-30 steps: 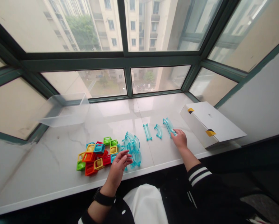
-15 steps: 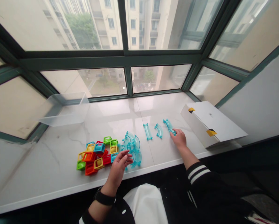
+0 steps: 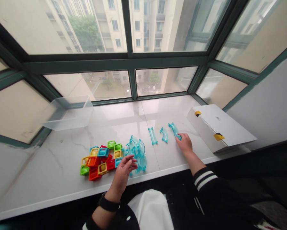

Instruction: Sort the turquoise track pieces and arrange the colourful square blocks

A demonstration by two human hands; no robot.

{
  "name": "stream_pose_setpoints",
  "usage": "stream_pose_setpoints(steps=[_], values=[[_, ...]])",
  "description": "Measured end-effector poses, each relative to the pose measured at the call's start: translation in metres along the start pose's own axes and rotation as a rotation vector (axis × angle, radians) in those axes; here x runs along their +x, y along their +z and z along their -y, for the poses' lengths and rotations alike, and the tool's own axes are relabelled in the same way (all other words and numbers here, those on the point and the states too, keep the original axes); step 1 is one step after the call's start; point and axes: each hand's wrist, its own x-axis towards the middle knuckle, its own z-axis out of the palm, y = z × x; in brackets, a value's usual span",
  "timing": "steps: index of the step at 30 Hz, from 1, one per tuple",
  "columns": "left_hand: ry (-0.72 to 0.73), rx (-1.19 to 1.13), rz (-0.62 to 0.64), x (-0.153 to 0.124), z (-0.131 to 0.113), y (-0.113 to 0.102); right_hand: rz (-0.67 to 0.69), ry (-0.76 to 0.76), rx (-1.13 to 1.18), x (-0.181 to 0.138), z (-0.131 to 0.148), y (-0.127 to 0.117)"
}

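Observation:
My right hand (image 3: 185, 143) rests on the white marble sill, its fingertips touching the near end of a clear blue track piece (image 3: 174, 128). Left of that piece lie a curved blue piece (image 3: 164, 134) and a straight blue piece (image 3: 152, 135), each apart from the others. My left hand (image 3: 123, 172), with a dark watch on the wrist, hovers with loosely curled, parted fingers at the near edge of a pile of clear blue curved track pieces (image 3: 136, 150). A heap of coloured square frames (image 3: 100, 158) in red, orange, yellow, green and blue lies just left of that pile.
An empty clear plastic bin (image 3: 67, 112) stands at the back left of the sill (image 3: 124, 118). A flat white box (image 3: 219, 126) with yellow tape tabs lies at the right end. Window panes rise behind; the sill's front edge runs just before my hands.
Almost nothing has moved. My right hand stays at the end of the blue track piece and my left hand stays by the blue pile; the view has shifted slightly.

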Motion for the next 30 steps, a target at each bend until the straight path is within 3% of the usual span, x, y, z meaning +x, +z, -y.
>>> stream_pose_setpoints(steps=[30], values=[[0.012,0.043,-0.012,-0.0012,-0.0005,0.0021,0.069,0.013,0.024,-0.002,0.0033,0.0008]])
